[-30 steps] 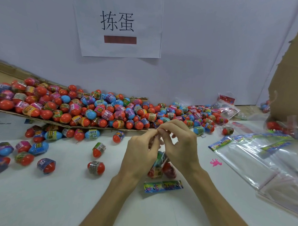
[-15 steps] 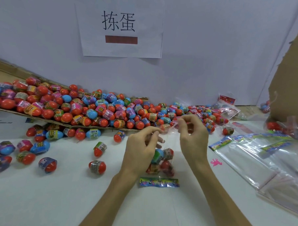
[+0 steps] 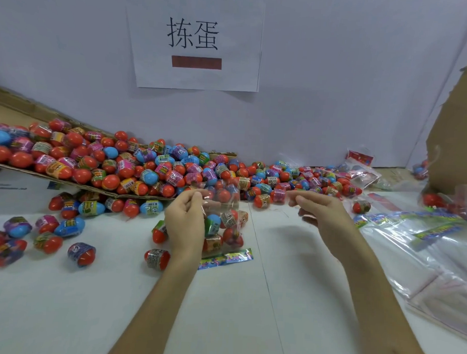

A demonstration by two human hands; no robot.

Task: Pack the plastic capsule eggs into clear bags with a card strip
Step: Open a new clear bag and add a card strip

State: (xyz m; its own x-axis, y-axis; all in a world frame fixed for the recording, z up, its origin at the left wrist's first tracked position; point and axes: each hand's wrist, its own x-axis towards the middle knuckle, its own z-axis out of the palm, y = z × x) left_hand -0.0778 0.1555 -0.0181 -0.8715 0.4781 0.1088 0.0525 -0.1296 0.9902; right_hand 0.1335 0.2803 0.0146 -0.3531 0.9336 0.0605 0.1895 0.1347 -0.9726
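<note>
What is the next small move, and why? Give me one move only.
Probably bring the right hand to the clear bag at its top and help close it. The left hand alone pinches that top, several capsule eggs already sit inside above the card strip, and the right hand hovers apart near the egg pile. Whether it pinches anything is unclear.

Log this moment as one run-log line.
left grip: pinches clear bag top | right grip: curled, empty, apart | eggs: inside bag | card strip: on table by bag's bottom
</note>
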